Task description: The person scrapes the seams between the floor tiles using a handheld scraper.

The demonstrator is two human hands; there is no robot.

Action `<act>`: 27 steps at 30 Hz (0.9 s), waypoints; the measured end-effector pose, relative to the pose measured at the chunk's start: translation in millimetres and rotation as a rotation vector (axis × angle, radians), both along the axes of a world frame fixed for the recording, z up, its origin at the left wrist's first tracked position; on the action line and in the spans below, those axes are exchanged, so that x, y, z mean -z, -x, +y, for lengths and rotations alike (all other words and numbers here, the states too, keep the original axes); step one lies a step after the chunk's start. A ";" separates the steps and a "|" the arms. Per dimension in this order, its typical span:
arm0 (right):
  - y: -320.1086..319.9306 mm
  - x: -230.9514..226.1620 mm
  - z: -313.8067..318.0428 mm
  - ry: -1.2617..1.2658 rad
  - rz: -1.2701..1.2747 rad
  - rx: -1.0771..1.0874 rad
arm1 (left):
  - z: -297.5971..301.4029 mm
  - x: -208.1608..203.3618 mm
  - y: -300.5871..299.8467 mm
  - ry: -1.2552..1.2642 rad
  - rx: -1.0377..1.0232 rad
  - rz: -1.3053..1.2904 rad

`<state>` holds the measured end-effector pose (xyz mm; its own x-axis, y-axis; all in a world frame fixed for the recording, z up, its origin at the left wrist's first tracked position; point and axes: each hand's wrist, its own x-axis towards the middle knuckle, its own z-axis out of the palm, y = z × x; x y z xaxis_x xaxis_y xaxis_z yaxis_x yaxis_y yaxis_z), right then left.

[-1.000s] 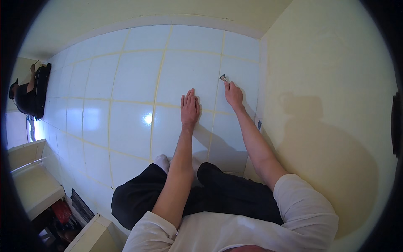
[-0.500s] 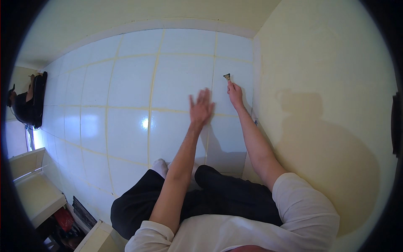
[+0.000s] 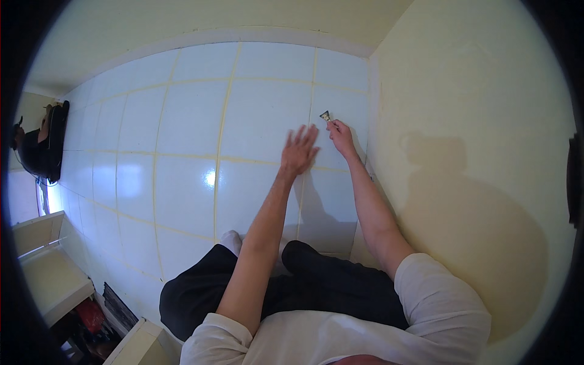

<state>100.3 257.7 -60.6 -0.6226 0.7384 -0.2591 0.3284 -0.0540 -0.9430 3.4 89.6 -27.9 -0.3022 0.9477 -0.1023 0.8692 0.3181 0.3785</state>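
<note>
White floor tiles [image 3: 261,115] with yellow lines [image 3: 224,115] meet pale yellow walls [image 3: 486,91]. The right hand [image 3: 342,137] grips a scraper [image 3: 325,115]; the left hand [image 3: 298,152] is spread wide.

With the left hand [image 3: 299,152] marking the dial's centre, the scraper [image 3: 326,115] is lying at one o'clock, its lower end sitting in the right hand [image 3: 340,137] at two. The tiled floor [image 3: 261,112] is stretching beneath both. The side wall [image 3: 480,85] is rising at three, the far wall [image 3: 243,17] at twelve. A co-worker [image 3: 41,152] is occupying nine, a ledge [image 3: 56,277] eight, a foot [image 3: 231,241] seven.
</note>
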 end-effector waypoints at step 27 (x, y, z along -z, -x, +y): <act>12.4 -34.4 -4.9 -0.329 -0.357 -0.358 | -3.4 -5.0 39.5 0.189 -0.261 0.016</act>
